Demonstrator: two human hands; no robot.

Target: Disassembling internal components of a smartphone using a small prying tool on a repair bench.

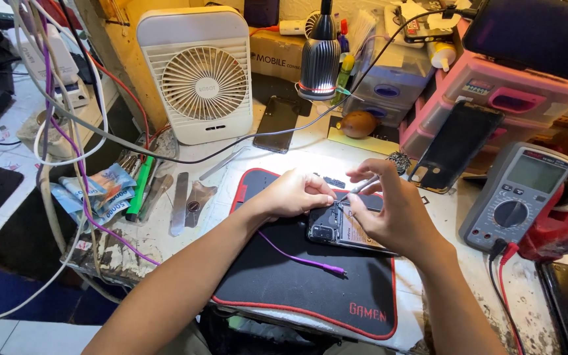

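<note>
An opened phone (336,227) with its back cover off lies on a black mat with a red edge (277,276). My left hand (297,192) rests on the phone's upper left corner, fingers pinched together over its inner parts. My right hand (389,210) holds a thin silver tool (363,186) like a pen, its tip pointed down at the phone's top edge. A purple cable (304,261) runs across the mat under my left forearm.
A white fan (198,75) and a lit lamp (319,52) stand at the back. A multimeter (517,197) with red and black leads sits right, beside a dark phone panel (455,144). Metal pry tools (180,204), banknotes (96,190) and hanging cables (54,98) crowd the left.
</note>
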